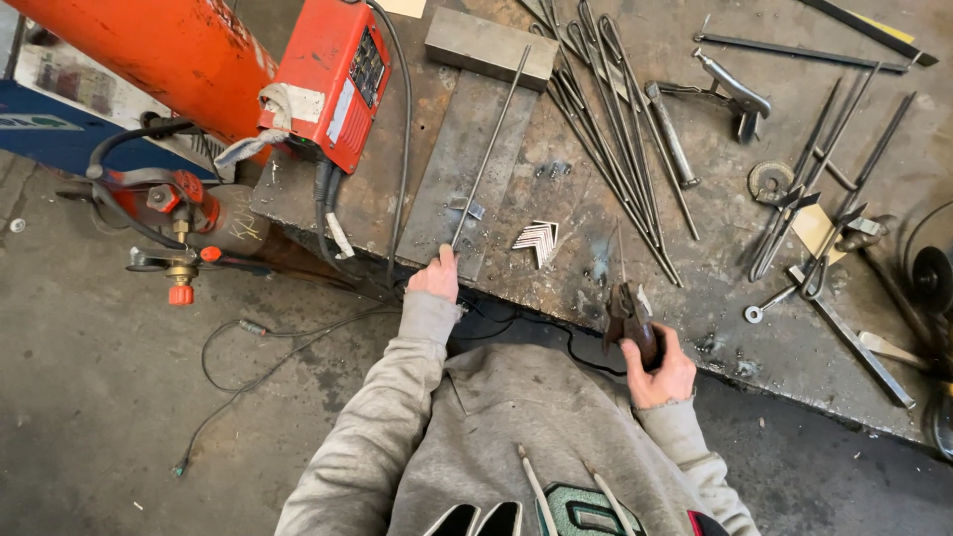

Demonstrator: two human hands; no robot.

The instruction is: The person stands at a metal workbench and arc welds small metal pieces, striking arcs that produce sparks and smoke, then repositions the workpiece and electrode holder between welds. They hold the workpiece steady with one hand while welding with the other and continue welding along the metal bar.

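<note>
My left hand [436, 275] grips the near end of a long thin steel rod [491, 139] that lies slanted across a flat steel plate [455, 169] on the workbench, its far end resting on a thick steel block [488, 45]. My right hand [661, 373] holds a welding electrode holder [627, 314] at the bench's front edge, with a thin electrode [620, 248] pointing up and away from me. A small stack of angle-shaped steel pieces [537, 241] lies between my hands.
An orange-red welding machine [333, 79] with cables stands at the bench's left corner, beside an orange gas cylinder [149, 45] and regulator [179, 268]. Several pointed rods [606, 129], a chipping hammer [730, 89] and clamps [814, 268] lie scattered across the bench.
</note>
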